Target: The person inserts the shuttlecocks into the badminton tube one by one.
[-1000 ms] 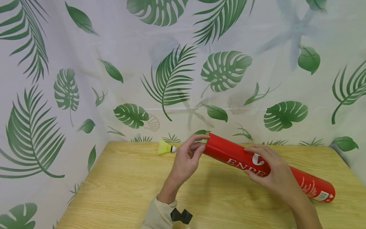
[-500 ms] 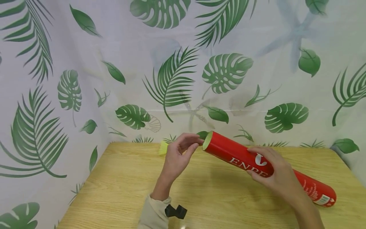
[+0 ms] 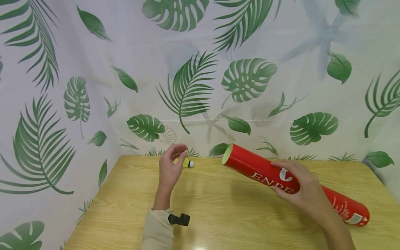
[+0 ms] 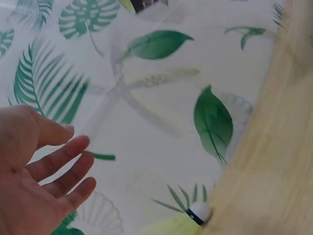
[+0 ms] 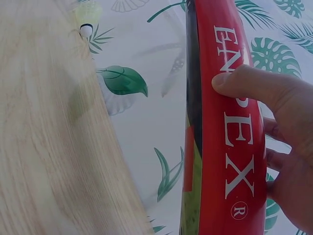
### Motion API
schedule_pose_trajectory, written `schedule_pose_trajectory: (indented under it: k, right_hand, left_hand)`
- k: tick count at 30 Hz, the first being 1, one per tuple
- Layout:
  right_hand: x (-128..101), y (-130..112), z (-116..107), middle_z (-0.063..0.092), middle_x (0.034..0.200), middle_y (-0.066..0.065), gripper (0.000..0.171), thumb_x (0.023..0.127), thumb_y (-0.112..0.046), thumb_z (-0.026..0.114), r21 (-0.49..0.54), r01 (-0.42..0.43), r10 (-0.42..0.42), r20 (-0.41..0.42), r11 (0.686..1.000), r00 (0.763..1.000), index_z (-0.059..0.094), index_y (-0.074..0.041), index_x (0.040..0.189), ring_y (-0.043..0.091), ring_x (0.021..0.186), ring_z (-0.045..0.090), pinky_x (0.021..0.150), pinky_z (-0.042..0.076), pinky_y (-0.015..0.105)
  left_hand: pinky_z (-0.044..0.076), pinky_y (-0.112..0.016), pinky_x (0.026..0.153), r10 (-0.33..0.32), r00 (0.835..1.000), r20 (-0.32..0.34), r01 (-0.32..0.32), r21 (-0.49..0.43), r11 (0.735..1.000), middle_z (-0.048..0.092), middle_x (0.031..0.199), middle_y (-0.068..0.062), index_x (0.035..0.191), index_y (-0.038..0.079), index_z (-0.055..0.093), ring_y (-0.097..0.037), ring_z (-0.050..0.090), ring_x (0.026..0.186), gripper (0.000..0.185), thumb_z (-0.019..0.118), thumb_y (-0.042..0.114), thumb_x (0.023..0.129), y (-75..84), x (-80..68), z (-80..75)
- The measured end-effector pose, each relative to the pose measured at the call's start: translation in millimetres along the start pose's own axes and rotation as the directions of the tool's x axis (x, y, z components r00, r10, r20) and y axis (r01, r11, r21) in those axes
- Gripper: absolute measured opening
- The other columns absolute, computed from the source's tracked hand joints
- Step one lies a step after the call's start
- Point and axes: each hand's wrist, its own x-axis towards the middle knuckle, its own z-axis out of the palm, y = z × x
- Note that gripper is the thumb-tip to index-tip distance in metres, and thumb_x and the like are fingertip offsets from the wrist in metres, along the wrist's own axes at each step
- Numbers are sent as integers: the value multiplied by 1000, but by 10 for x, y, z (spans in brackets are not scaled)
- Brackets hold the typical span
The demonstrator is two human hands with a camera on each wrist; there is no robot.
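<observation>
Swung left, away from the tube's mouth: left hand (image 3: 169,168), fingers loose and apart, holding nothing, now nearest the yellow shuttlecock (image 3: 186,163). Nearer on the table (image 3: 131,208), right hand (image 3: 301,187) wrapped around the red tube (image 3: 250,166), long axis running from near right up to far left, open end raised. Farther back, just right of the left fingertips, shuttlecock lying on its side, cork pointing toward that mouth.

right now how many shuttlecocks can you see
1. A yellow shuttlecock lies on the table near the back edge, just beyond the left hand. More may be hidden inside the red tube that the right hand grips.
</observation>
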Motion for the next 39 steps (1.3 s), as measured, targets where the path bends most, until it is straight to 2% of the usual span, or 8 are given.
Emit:
schedule_pose_trajectory:
  k: [8, 14, 17, 21, 26, 30, 34, 39]
  right_hand:
    - [2, 8, 25, 61, 134, 8, 74, 71, -9, 94, -11, -1, 1, 8, 1000, 1000, 62, -18, 136, 29, 117, 55, 76, 60, 45]
    - [-9, 23, 16, 61, 134, 10, 75, 71, -7, 94, 13, 9, -9, -8, 1000, 1000, 62, -18, 138, 31, 116, 56, 75, 60, 58]
    - [-8, 34, 10, 61, 133, 9, 76, 71, -7, 94, 6, 6, -6, -10, 1000, 1000, 61, -19, 138, 29, 116, 56, 76, 61, 52]
    - [-10, 42, 11, 61, 132, 8, 76, 71, -8, 93, -3, -6, 6, -5, 1000, 1000, 61, -18, 139, 27, 115, 57, 76, 60, 40]
    - [-11, 30, 10, 61, 133, 10, 75, 72, -7, 92, 7, -23, 23, -1, 1000, 1000, 61, -18, 139, 30, 116, 56, 76, 60, 55]
    - [-9, 21, 8, 60, 134, 10, 75, 72, -9, 93, 14, -24, 24, 0, 1000, 1000, 61, -19, 139, 31, 116, 56, 75, 60, 59]
    - [-8, 21, 8, 61, 133, 9, 75, 71, -9, 93, 5, -17, 17, -6, 1000, 1000, 61, -20, 139, 29, 116, 56, 74, 61, 55]
    - [-15, 17, -8, 61, 133, 7, 76, 71, -8, 94, 16, -12, 12, -10, 1000, 1000, 61, -20, 138, 28, 115, 56, 73, 62, 53]
  left_hand:
    - [48, -59, 98, -115, 980, -161, 151, 231, 961, 66, 121, -20, 115, -1, 69, -43, 58, 115, 23, 70, -4, 92, -422, -93, 29]
    - [41, -61, 107, -173, 977, -127, 201, 257, 945, 62, 127, -23, 120, 0, 68, -46, 53, 127, 30, 70, -6, 91, -582, -146, 83]
    - [46, -59, 102, -190, 976, -105, 212, 275, 938, 63, 121, -25, 119, -1, 68, -46, 57, 119, 31, 69, -9, 89, -654, -164, 102]
    - [52, -55, 94, -200, 973, -114, 226, 302, 926, 67, 113, -27, 115, -2, 68, -44, 63, 107, 30, 66, -13, 87, -702, -191, 105]
    - [57, -51, 81, -218, 968, -124, 247, 321, 914, 72, 99, -22, 107, 1, 73, -37, 67, 92, 24, 66, -11, 89, -770, -207, 93]
    - [59, -49, 81, -225, 965, -136, 259, 331, 908, 72, 93, -17, 102, 3, 76, -33, 70, 88, 19, 69, -9, 89, -816, -201, 91]
    - [60, -47, 79, -220, 963, -157, 260, 315, 913, 74, 93, -15, 100, 3, 77, -32, 73, 86, 17, 70, -8, 89, -797, -178, 77]
    - [61, -46, 77, -176, 972, -157, 212, 255, 943, 76, 91, -15, 99, 1, 77, -33, 75, 82, 16, 71, -9, 89, -659, -110, 57]
